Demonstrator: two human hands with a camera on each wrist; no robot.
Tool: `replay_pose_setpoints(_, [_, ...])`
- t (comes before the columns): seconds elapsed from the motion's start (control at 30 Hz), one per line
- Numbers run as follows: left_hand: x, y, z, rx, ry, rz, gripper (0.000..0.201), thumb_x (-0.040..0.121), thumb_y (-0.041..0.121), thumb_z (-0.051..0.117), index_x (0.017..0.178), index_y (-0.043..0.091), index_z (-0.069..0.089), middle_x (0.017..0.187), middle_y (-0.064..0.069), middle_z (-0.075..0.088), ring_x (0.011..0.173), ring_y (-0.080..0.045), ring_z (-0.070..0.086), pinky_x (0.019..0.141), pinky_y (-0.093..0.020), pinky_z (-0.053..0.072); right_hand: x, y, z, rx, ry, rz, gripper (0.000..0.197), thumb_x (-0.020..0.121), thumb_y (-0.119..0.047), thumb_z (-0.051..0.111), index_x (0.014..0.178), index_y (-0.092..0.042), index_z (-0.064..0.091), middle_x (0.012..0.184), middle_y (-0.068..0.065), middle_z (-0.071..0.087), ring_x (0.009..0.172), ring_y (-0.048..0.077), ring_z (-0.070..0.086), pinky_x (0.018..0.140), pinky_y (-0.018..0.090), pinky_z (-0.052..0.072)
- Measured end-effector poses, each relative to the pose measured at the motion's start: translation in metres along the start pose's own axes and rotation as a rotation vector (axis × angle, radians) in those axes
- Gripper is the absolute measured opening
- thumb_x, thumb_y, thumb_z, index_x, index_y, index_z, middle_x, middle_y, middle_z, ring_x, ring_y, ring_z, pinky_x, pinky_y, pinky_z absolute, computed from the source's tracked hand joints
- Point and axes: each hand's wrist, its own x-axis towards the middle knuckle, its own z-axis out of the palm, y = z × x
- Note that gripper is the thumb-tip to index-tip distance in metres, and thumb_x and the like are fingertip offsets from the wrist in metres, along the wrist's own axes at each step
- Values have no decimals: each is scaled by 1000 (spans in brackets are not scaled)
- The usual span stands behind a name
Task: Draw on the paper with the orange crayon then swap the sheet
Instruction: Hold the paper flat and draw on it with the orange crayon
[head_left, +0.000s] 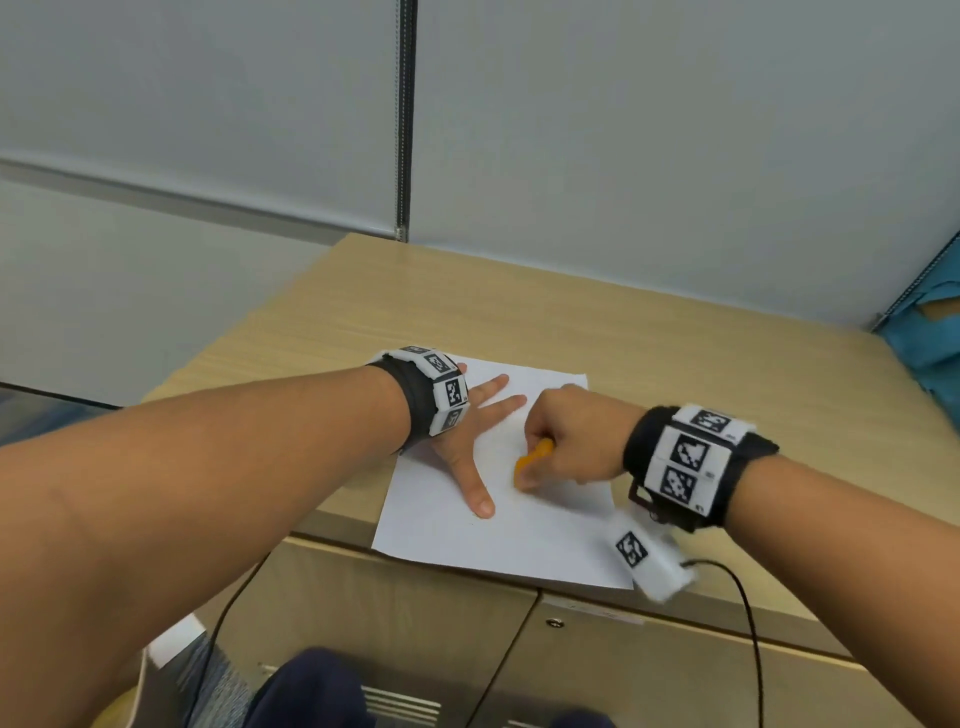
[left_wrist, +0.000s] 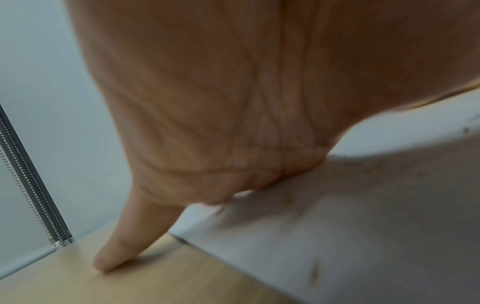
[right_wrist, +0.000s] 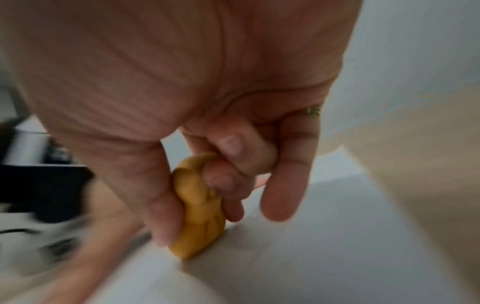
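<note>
A white sheet of paper (head_left: 467, 530) lies on the wooden cabinet top (head_left: 675, 364), its near edge hanging slightly over the front. My left hand (head_left: 470, 441) lies flat on the sheet's left part with fingers spread, the little finger (left_wrist: 122, 244) reaching onto the wood. My right hand (head_left: 566, 441) grips a chunky orange crayon (head_left: 530, 460) between thumb and curled fingers. In the right wrist view the crayon (right_wrist: 200, 216) has its lower end on the paper (right_wrist: 324, 257). Faint orange flecks mark the paper (left_wrist: 363, 226).
The cabinet top stands against grey partition walls (head_left: 623, 130). A blue bag (head_left: 930, 332) sits at the far right edge. A black cable (head_left: 748, 623) hangs from my right wrist over the cabinet doors (head_left: 467, 649). A dark shoe (head_left: 311, 691) shows below.
</note>
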Motion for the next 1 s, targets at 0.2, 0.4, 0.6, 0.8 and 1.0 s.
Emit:
replay_pose_setpoints(0.2, [1,0,3,-2,3,-6,157,22,103,54,141,50,-35,156,13,-38,146,-41,-26,116,-65,-3,-7,0,8,-21,46,-20,37,79,-46,74,70,-11,67,66,5,66,60,20,59,55,31,46])
replay_pose_setpoints(0.4, [-2,1,1,-39,-1,-7,152,32,97,62,142,52,-33,156,16,-37,146,-41,-25,115,-66,-3,-2,23,0,23,143,110,38,75,-43,74,59,-13,58,57,0,57,55,21,53,52,31,46])
replay_pose_setpoints(0.6, [1,1,1,8,-7,1,160,18,104,50,141,49,-35,156,12,-38,146,-41,-25,116,-65,-3,-8,3,6,11,25,1,40,78,-48,76,72,-9,69,63,3,65,56,16,58,57,33,52])
replay_pose_setpoints(0.8, [-5,3,-3,-7,-30,-23,146,43,92,66,143,51,-33,156,15,-37,146,-42,-25,114,-66,-3,-2,23,2,5,114,125,39,79,-42,74,67,-7,63,62,3,60,55,18,53,52,27,43])
replay_pose_setpoints(1.0, [-6,1,-12,68,-64,11,149,43,91,67,143,48,-35,156,11,-38,146,-44,-24,115,-68,-3,-10,27,5,124,100,147,34,80,-41,76,75,-8,69,69,4,65,61,17,59,58,31,50])
